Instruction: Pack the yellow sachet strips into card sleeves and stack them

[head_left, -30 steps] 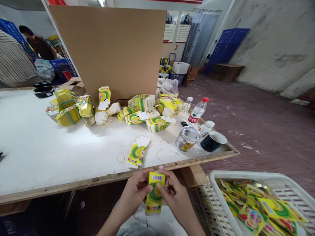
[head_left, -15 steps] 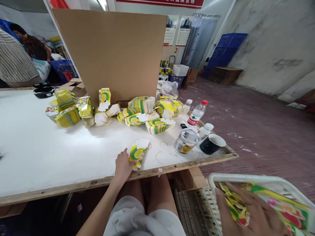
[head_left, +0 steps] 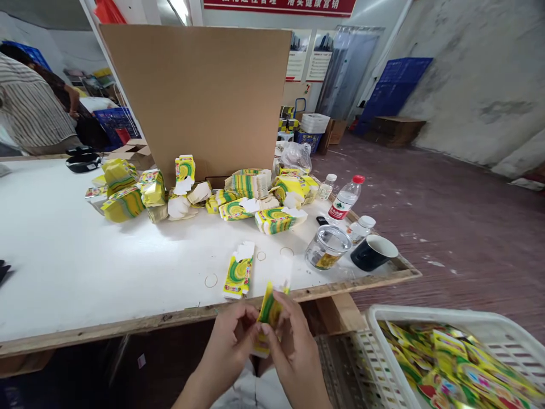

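Just past the table's front edge, above my lap, a small yellow-and-green carton [head_left: 269,309] is held between both hands. My left hand [head_left: 232,346] pinches its left and lower side with thumb and fingers. My right hand [head_left: 296,341] is closed on its right side, thumb close to the left thumb. The fingers hide much of the carton, and whether anything is inside cannot be seen. A few flat yellow cartons [head_left: 238,274] lie on the table just beyond the hands. To the right, a white plastic basket [head_left: 430,312] holds many yellow printed sachets [head_left: 460,358].
Bundles of flat cartons [head_left: 244,184] line the back of the white table [head_left: 179,261], before a large cardboard panel [head_left: 196,102]. At right stand a clear jar [head_left: 327,248], a dark mug [head_left: 372,254] and a water bottle [head_left: 346,199]. Rubber bands [head_left: 210,280] lie loose. People [head_left: 34,102] stand far left.
My right hand has left the sachet basket and come to the middle. My left hand has moved off the table towards me; both now hold a carton.
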Available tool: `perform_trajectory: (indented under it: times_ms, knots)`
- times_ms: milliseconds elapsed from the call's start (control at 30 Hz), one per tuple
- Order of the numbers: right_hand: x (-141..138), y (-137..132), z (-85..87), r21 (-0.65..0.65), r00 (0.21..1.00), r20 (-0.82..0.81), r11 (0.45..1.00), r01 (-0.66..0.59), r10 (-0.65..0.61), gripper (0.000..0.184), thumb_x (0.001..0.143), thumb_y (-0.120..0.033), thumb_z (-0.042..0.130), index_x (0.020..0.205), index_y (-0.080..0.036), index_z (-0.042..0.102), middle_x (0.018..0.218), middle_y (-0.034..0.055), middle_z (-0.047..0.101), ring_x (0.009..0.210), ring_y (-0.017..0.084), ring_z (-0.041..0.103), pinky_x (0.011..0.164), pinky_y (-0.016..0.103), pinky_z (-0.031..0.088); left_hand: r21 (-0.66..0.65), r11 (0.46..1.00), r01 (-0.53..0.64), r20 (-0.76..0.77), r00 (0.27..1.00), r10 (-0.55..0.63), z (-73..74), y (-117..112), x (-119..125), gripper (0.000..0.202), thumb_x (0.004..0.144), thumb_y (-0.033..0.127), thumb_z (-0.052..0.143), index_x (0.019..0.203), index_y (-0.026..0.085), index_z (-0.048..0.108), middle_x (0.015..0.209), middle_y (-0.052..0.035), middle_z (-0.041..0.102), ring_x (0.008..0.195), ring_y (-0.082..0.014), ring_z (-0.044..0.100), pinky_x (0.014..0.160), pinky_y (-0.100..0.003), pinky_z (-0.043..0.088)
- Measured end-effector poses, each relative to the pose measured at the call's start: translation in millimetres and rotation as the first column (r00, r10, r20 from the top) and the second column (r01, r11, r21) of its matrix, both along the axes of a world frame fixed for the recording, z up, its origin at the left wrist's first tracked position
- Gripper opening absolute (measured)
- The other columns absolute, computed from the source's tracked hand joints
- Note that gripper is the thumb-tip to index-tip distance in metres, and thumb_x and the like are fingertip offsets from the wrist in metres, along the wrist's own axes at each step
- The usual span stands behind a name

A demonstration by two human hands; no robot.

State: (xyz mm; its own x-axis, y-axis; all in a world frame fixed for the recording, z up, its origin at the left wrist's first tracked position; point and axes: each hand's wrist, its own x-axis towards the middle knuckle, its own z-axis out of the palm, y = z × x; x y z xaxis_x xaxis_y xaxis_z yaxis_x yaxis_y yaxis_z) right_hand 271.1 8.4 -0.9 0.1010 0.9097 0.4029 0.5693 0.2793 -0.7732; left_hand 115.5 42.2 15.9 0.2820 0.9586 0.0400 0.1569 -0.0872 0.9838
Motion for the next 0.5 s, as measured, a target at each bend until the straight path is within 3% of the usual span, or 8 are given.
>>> perform_trajectory:
  times_ms: [100, 200, 267, 400, 500]
  knots:
    - [-0.8, -7.0, -2.9, -0.085, 0.968, -0.248, 0.996, 0.026, -0.046, 0.031, 0.095, -0.032, 0.057, 0.125, -0.025, 0.052, 0.109, 0.0087, 0.065, 0.089, 0.021, 0.065, 0.077, 0.032, 0.056, -0.154, 0.982, 0.111, 0.213, 0.974, -0.077, -3.0, -9.6, 6.4, 0.022, 0.084, 0.038, 0.070, 0.081, 0.016, 0.068, 0.072, -0.0031, 0.066, 0.066, -0.0155, 0.059, 0.065, -0.024, 0.047]
    - [-4.0, -14.5, -1.8, -0.109, 0.902, -0.427, 0.994, 0.008, -0.054, 0.021, 0.095, -0.034, 0.057, 0.114, -0.024, 0.054, 0.097, 0.0057, 0.065, 0.083, 0.019, 0.066, 0.073, 0.028, 0.056, -0.266, 0.904, 0.335, 0.470, 0.864, -0.182, -10.9, -13.5, 10.1, 0.038, 0.082, 0.049, 0.072, 0.105, 0.019, 0.073, 0.094, -0.0086, 0.074, 0.087, -0.0219, 0.067, 0.088, -0.035, 0.051]
    - [-6.8, -16.8, 0.1, -0.088, 0.889, -0.455, 0.996, 0.011, -0.050, 0.019, 0.093, -0.033, 0.059, 0.110, -0.024, 0.056, 0.094, 0.0047, 0.064, 0.083, 0.019, 0.066, 0.073, 0.027, 0.056, -0.321, 0.865, 0.387, 0.555, 0.816, -0.160, -15.2, -16.4, 12.2, 0.048, 0.079, 0.054, 0.072, 0.114, 0.021, 0.073, 0.107, -0.0104, 0.074, 0.101, -0.0262, 0.067, 0.099, -0.040, 0.047]
    - [-8.3, -16.4, 2.7, -0.034, 0.915, -0.398, 0.998, 0.053, -0.062, 0.016, 0.093, -0.030, 0.059, 0.108, -0.025, 0.059, 0.096, 0.0048, 0.063, 0.077, 0.017, 0.063, 0.067, 0.025, 0.054, -0.377, 0.881, 0.285, 0.535, 0.844, -0.044, -19.3, -18.7, 16.4, 0.049, 0.079, 0.054, 0.073, 0.113, 0.019, 0.075, 0.106, -0.0115, 0.077, 0.104, -0.0297, 0.067, 0.097, -0.043, 0.049]
    - [-7.3, -15.3, 1.3, -0.024, 0.919, -0.352, 0.983, 0.181, -0.178, 0.035, 0.092, -0.033, 0.061, 0.125, -0.025, 0.055, 0.112, 0.0089, 0.061, 0.080, 0.018, 0.063, 0.070, 0.029, 0.055, -0.427, 0.891, 0.151, 0.555, 0.822, 0.127, -20.9, -15.1, 19.4, 0.045, 0.076, 0.052, 0.076, 0.106, 0.018, 0.078, 0.096, -0.0096, 0.080, 0.096, -0.0296, 0.070, 0.092, -0.043, 0.053]
